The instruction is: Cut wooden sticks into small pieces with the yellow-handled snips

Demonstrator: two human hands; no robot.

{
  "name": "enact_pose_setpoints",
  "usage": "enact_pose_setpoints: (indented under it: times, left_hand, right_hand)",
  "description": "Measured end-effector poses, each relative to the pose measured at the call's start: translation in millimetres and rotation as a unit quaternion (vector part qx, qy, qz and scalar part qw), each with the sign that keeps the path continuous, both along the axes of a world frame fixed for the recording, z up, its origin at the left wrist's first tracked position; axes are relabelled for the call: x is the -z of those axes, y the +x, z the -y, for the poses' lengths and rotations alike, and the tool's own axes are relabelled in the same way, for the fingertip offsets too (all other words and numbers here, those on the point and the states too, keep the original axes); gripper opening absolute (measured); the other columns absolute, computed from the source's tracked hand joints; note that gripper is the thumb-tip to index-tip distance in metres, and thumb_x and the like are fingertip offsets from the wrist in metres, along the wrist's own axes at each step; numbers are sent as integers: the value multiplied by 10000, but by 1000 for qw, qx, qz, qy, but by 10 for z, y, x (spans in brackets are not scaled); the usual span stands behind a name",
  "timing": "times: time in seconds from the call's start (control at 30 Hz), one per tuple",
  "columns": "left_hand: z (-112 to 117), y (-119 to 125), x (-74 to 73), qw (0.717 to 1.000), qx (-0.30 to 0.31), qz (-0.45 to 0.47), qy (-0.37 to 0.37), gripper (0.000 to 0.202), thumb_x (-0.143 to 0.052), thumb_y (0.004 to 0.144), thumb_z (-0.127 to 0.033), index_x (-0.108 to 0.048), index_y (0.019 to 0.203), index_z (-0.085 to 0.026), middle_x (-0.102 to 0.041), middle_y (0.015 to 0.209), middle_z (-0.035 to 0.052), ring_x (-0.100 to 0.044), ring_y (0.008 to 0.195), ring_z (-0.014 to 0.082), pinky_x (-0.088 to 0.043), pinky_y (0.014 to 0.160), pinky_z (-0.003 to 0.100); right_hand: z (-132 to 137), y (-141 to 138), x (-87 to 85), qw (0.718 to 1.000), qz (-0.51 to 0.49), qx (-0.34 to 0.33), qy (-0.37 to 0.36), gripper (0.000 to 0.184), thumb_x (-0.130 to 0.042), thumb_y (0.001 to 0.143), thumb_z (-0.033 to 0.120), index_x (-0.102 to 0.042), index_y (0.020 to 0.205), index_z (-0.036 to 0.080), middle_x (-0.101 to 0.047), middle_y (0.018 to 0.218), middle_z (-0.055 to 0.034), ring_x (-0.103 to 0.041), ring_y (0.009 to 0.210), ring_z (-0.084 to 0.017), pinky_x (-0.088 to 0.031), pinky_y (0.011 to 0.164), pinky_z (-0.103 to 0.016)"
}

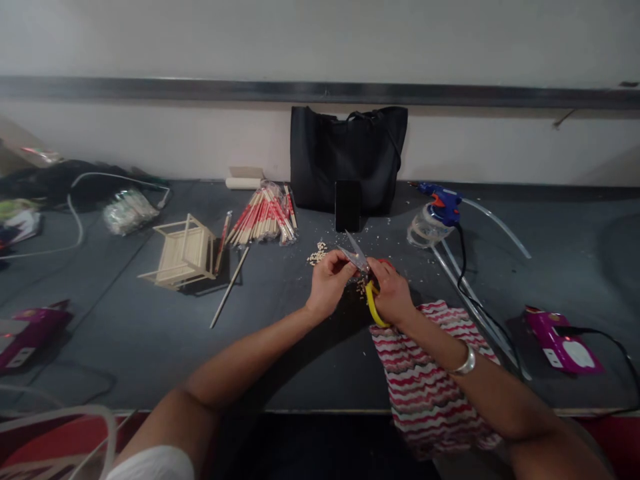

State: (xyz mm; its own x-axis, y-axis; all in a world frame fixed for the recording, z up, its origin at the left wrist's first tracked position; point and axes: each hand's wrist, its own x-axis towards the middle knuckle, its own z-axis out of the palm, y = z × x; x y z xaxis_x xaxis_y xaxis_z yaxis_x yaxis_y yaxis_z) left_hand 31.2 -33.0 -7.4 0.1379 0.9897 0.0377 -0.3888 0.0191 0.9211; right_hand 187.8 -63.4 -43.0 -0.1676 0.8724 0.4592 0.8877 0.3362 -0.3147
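Note:
My right hand [393, 291] grips a pair of scissors [356, 253] with yellow and red handles, the blades spread and pointing up and left. Close beside the blades, my left hand [330, 283] has thumb and fingers pinched together; what sits between them is too small to make out. Small pale cut pieces [318, 254] lie in a pile just beyond my left hand, and more are scattered under the scissors. A striped cloth [415, 373] lies beneath my right forearm.
At left are a small wooden stick chair [183, 257], a single stick [229, 288] and wrapped chopsticks [263, 217]. A phone [347, 206] leans on a black bag [345, 157]. To the right stand a blue glue gun [443, 203], clear glue sticks [463, 287] and a purple box [563, 341].

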Motion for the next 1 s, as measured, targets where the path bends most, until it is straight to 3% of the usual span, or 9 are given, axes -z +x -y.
enact_pose_setpoints:
  times: [0.27, 0.47, 0.6, 0.8, 1.0]
  left_hand:
    - [21, 26, 20, 1000, -11, -2, -8, 193, -817, 688, -260, -651, 749, -182, -665, 688, -23, -604, 618, 114, -510, 657, 252]
    - [28, 30, -7, 1000, 5, 26, -12, 243, -841, 683, -311, -655, 759, -174, -658, 695, -21, -603, 615, 105, -504, 655, 244]
    - [0, 24, -23, 999, 10, 48, -24, 273, -845, 678, -363, -684, 778, -167, -665, 681, -21, -595, 590, 90, -505, 650, 235]
    - [-45, 5, -24, 997, 17, 68, -24, 288, -855, 664, -374, -692, 761, -158, -663, 665, -26, -573, 560, 75, -492, 619, 222]
    - [-41, 8, 3, 997, 22, 72, -24, 200, -821, 716, -313, -690, 773, -174, -649, 657, -34, -560, 550, 73, -483, 595, 214]
  right_hand:
    - [7, -23, -17, 999, 33, 30, -12, 442, -530, 804, 150, -628, 1232, 194, -704, 903, -97, -642, 753, -231, -533, 677, -320]
    - [-1, 23, -24, 999, -34, 10, 40, 346, -492, 870, 178, -613, 1194, 196, -748, 962, -88, -705, 812, -213, -564, 724, -298]
    - [-53, 74, -71, 993, -90, 50, 62, 278, -473, 949, 284, -605, 1175, 192, -748, 914, -64, -698, 720, -179, -561, 686, -274]
    - [-74, 70, -50, 997, -10, -5, 82, 366, -510, 853, 209, -623, 1198, 164, -729, 956, -90, -680, 821, -219, -550, 729, -309]
    - [-35, 28, -53, 997, 53, 21, 49, 461, -539, 804, 174, -620, 1258, 180, -675, 935, -84, -623, 841, -229, -519, 737, -318]
